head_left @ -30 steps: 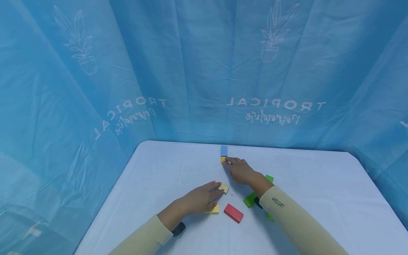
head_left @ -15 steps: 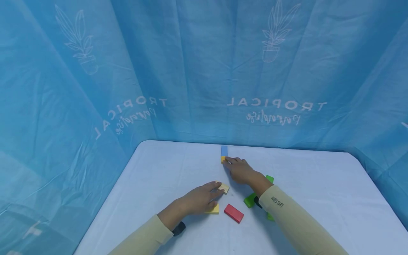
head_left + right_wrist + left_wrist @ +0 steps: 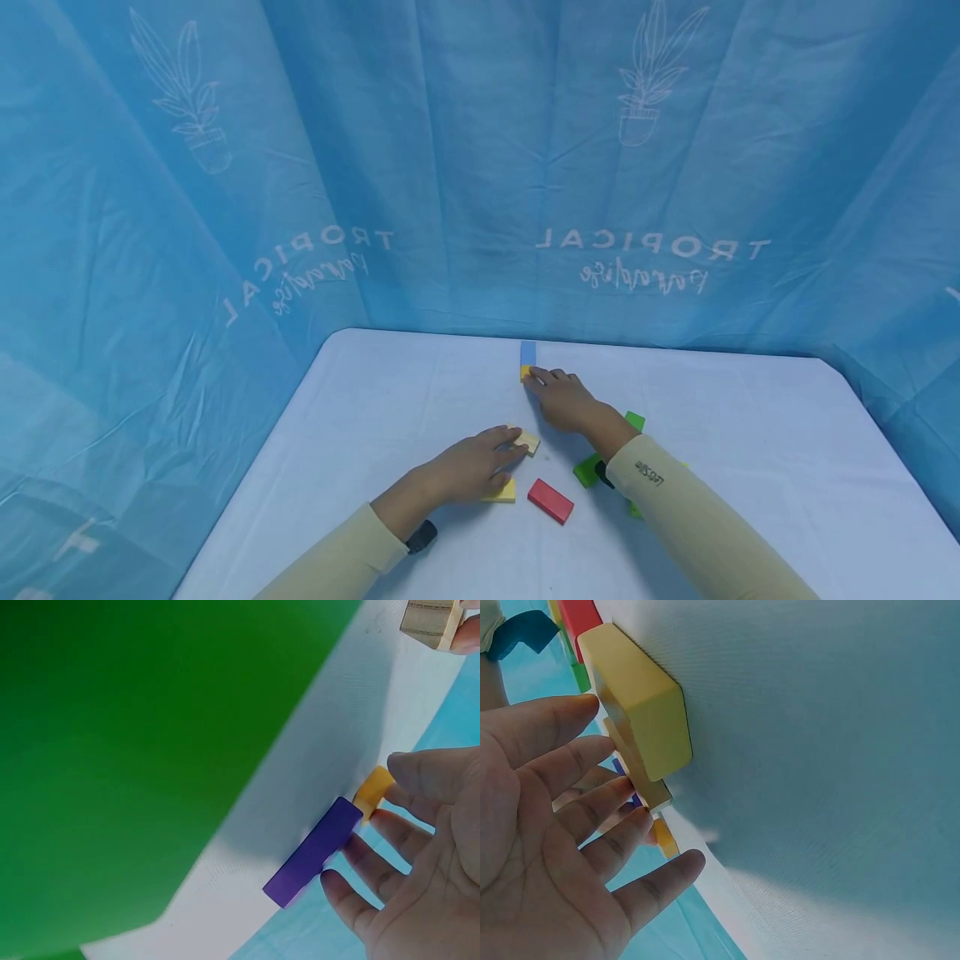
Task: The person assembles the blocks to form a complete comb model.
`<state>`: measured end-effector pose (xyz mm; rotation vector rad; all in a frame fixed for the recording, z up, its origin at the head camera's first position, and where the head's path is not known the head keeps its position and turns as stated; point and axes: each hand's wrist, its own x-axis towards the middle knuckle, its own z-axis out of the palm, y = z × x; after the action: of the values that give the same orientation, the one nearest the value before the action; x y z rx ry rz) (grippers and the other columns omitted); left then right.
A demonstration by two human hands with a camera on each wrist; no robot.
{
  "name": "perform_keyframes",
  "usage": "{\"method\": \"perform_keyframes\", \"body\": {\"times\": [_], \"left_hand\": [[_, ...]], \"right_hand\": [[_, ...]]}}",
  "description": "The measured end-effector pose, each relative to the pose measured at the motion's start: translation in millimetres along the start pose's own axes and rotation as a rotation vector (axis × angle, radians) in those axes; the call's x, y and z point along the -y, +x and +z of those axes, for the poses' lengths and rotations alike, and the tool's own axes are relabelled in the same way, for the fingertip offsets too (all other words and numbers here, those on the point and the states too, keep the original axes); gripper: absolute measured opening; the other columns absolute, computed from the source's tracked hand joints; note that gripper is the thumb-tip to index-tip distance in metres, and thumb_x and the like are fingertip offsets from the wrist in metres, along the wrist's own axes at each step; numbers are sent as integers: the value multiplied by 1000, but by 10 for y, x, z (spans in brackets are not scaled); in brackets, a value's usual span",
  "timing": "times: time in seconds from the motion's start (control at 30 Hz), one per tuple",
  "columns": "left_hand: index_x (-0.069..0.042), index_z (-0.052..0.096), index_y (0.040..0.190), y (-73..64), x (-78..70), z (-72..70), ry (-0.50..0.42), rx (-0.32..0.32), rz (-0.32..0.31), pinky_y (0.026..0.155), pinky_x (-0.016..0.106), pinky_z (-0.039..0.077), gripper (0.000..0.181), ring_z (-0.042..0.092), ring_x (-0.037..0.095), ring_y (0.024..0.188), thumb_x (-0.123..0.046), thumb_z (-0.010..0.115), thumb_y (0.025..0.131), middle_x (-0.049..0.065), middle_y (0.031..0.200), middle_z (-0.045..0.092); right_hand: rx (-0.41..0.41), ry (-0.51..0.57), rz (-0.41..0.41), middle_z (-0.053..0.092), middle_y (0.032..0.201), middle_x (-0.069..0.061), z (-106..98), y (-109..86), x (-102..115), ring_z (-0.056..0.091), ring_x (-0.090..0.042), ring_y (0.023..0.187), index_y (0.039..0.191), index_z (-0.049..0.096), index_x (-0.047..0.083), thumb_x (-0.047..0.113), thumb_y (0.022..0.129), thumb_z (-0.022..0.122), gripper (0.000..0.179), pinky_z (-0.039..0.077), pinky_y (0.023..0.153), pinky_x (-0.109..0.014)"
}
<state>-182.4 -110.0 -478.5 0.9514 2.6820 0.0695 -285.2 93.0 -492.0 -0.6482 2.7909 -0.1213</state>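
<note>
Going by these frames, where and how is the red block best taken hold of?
Probably at the middle of its two long sides, coming straight down from above. The red block lies flat on the white tabletop, longer than it is wide, so pinching across the narrower width should suit; no other block touches it.

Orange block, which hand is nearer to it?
Right. The right hand is right at the orange block; the left hand is well short of it, at the pale wooden block.
</note>
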Motion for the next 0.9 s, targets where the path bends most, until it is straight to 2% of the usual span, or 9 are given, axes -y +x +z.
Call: {"method": "perform_keyframes", "body": {"times": [0.4, 0.6, 0.73, 0.9], "left_hand": [[-26, 45, 154, -12, -17, -14, -2, -18, 12, 120, 40, 39, 54, 31, 20, 154, -35, 59, 102, -2, 166, 34], [-29, 42, 155, 27, -40, 17, -1, -16, -61, 117, 44, 43, 57, 33, 22, 152, -40, 58, 102, -1, 166, 33], [-28, 44, 154, 45, -59, 29, 35, -69, -112, 114, 45, 46, 56, 40, 25, 146, -46, 56, 102, 3, 162, 39], [-27, 44, 154, 46, -78, 16, 22, -86, -155, 114, 44, 47, 57, 42, 25, 144, -46, 55, 102, 6, 158, 42]], "right_hand": [[-7, -8, 5, 28, 168, -3, 10, 21, 7, 31, -33, 152, 159, 35, 20, 19, 106, 50, 55, 31, 123, -53], [-22, -7, 37, 28, 168, -7, -5, -18, -42, 29, -33, 154, 159, 35, 17, 18, 105, 51, 56, 31, 123, -54], [-11, 4, 96, 30, 165, -13, -30, -97, -81, 29, -35, 153, 157, 36, 12, 17, 104, 52, 56, 30, 124, -54], [30, 99, 180, 34, 161, -16, -39, -231, -101, 34, -38, 150, 157, 38, 11, 14, 104, 52, 55, 37, 120, -54]]}}
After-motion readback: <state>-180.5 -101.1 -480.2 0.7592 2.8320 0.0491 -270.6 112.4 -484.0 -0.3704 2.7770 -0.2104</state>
